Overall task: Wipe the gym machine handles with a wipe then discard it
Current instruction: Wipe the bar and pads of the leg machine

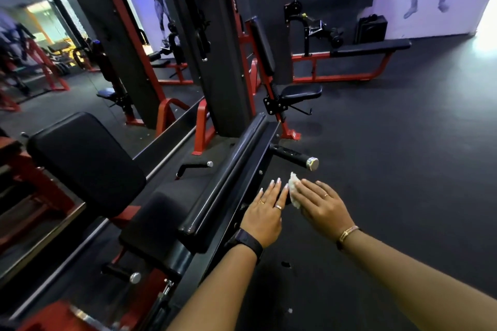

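A black gym machine with red frame fills the left and middle. Its near black handle with a chrome end cap sticks out to the right, and a thinner handle shows on the far side. My right hand holds a crumpled white wipe just below the near handle, not touching it. My left hand lies flat with straight fingers beside the machine's black side rail, next to the wipe.
Black seat pad at left. Weight-stack towers stand behind. A flat bench and a small seat sit further back. Dark rubber floor spreads to the right.
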`<state>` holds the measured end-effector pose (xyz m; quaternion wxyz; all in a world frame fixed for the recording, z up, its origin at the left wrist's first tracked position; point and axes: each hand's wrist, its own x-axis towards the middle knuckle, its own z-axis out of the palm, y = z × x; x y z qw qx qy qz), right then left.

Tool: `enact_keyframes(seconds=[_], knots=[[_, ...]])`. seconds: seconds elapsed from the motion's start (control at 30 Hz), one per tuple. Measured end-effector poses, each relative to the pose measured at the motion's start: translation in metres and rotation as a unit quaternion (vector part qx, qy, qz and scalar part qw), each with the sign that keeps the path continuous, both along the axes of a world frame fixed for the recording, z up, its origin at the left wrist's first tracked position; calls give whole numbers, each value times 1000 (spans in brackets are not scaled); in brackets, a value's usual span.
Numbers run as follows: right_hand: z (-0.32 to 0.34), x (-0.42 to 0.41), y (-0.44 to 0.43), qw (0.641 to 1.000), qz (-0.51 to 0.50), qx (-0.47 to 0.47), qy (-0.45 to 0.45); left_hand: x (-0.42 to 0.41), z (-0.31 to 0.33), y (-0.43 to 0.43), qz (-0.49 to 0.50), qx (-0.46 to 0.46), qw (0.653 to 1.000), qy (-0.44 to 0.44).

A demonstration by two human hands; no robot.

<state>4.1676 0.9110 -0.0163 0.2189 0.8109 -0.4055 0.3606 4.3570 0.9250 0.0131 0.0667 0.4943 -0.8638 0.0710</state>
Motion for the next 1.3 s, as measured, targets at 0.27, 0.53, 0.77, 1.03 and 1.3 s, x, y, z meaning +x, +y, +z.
enact_keyframes(seconds=[0.27, 0.53, 0.77, 1.03, 1.3], knots=[[23, 0, -11, 966, -77, 162, -187, -6, -10, -4, -3, -11, 999, 53], [18, 8, -16, 989, 54, 125, -57, -10, -19, -3, 3, -13, 995, 94], [47, 15, -25, 739, -57, 556, -377, -8, -17, 0, 9, 0, 997, 80], [50, 28, 14, 410, -23, 549, -728, -9, -10, 5, 22, 21, 998, 63], [48, 34, 37, 716, -181, 373, -562, -2, 4, 5, 32, 47, 996, 66]])
